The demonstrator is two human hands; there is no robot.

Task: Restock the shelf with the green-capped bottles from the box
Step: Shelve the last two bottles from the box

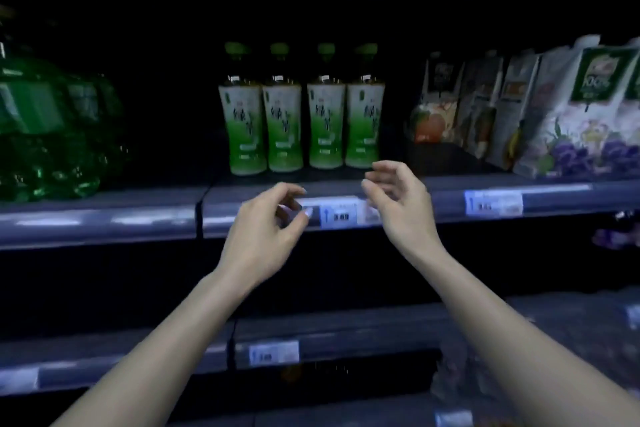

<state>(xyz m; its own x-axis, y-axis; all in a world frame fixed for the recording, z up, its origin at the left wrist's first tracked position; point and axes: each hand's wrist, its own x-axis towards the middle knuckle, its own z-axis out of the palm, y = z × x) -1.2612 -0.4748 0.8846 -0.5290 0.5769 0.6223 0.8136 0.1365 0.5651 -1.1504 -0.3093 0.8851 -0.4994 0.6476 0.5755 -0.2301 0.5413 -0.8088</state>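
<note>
Several green-capped bottles (300,111) with green and white labels stand upright in a row on the middle shelf (450,187). My left hand (266,232) hovers in front of the shelf edge below the bottles, fingers curled and apart, holding nothing. My right hand (398,198) is just below the rightmost bottle (364,111), fingers spread, also empty. Neither hand touches a bottle. The box is not in view.
Large green plastic bottles (48,128) fill the shelf's left side. Juice cartons (540,114) stand to the right of the row. A price tag (337,215) sits on the shelf edge between my hands. Dark room lies behind and left of the row. A lower shelf (329,333) runs below.
</note>
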